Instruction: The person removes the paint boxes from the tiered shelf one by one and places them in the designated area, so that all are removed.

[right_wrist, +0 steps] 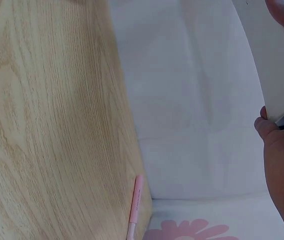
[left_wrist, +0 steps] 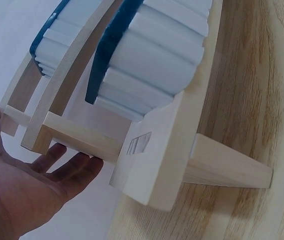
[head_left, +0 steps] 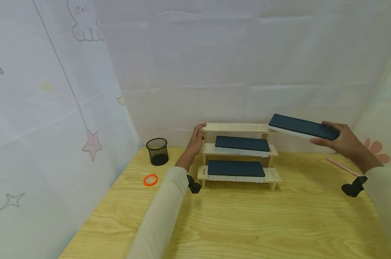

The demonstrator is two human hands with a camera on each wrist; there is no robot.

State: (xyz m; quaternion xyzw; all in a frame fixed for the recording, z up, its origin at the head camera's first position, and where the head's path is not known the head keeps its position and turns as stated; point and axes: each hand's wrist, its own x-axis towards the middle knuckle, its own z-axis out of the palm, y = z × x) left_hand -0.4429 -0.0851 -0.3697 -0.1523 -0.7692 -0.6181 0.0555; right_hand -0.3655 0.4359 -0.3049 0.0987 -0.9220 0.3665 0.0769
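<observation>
A three-tier stepped wooden rack [head_left: 235, 127] stands on the table. My left hand [head_left: 193, 142] grips its upper left end; in the left wrist view several fingers [left_wrist: 76, 175] bend against the side rail [left_wrist: 81, 137]. One long white box with a dark blue top [head_left: 242, 143] lies on the middle tier, and a matching box [head_left: 235, 168] on the lowest. To the right, my right hand [head_left: 344, 140] holds a third such box [head_left: 299, 126] by its right end, thumb below. That box is raised and tilted, its left end overlapping the top tier's right end in the head view.
A black mesh pen cup [head_left: 158, 153] and an orange ring [head_left: 150, 180] are left of the rack on the wooden table [head_left: 234, 223]. A pink pen-like stick [head_left: 342, 167] lies at the right. White printed cloth [head_left: 195, 64] hangs behind and at the sides.
</observation>
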